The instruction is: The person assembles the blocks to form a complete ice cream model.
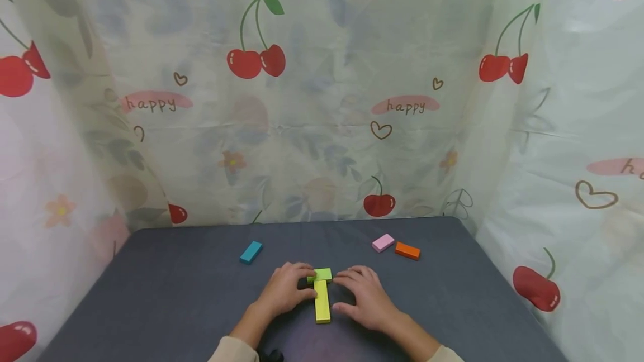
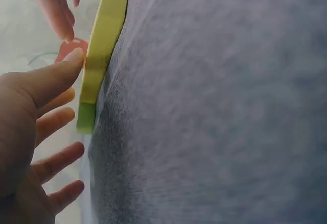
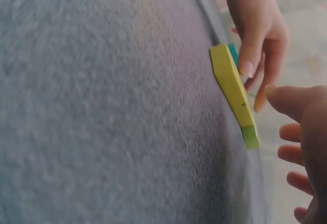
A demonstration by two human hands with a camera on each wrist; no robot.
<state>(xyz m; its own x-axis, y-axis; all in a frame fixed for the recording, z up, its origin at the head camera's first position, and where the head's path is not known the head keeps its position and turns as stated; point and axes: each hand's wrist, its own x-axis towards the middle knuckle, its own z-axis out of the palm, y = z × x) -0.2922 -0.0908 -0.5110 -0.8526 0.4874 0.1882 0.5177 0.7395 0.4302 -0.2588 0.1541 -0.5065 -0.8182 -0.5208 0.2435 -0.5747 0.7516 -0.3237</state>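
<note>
A light green block (image 1: 324,274) lies crosswise at the far end of a long yellow block piece (image 1: 322,303), so the two form a T on the dark cloth. My left hand (image 1: 288,289) is at the left side of the T, fingers loosely bent. Its index fingertip overlaps the green block's left end, and the thumb tip is right at the yellow piece's left edge. On the other side, my right hand (image 1: 366,298) has spread, relaxed fingers. Its fingertips are close to the green block's right end, and its thumb stands apart from the yellow piece (image 3: 232,89).
Farther back on the dark cloth-covered table (image 1: 176,295) are a blue block (image 1: 251,252) to the left, and a pink block (image 1: 383,243) beside an orange block (image 1: 407,251) to the right. A printed curtain (image 1: 312,99) stands around the back and sides.
</note>
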